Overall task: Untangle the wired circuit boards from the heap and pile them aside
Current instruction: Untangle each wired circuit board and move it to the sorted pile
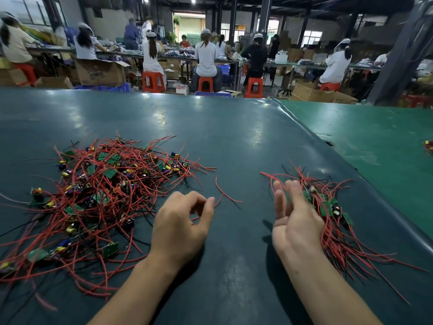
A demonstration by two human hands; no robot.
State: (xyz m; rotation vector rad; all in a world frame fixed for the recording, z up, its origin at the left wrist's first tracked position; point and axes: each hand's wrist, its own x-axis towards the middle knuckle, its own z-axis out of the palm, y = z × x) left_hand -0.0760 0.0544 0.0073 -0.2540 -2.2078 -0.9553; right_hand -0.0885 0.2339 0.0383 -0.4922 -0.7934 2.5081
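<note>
Left hand (180, 221) nearest, fingers curled, looks to pinch red wire (226, 195) trailing right on counter (234, 141). Heap (105, 184) lies just left of it. Right hand (295, 219) open, fingers straight, beside sorted pile (337, 221) at its right.

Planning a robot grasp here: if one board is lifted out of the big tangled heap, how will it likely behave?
In the heap, red wires cross many boards, so neighbours would probably drag along. The thin wires curve loosely, so likely floppy. Boards look small, probably light.
</note>
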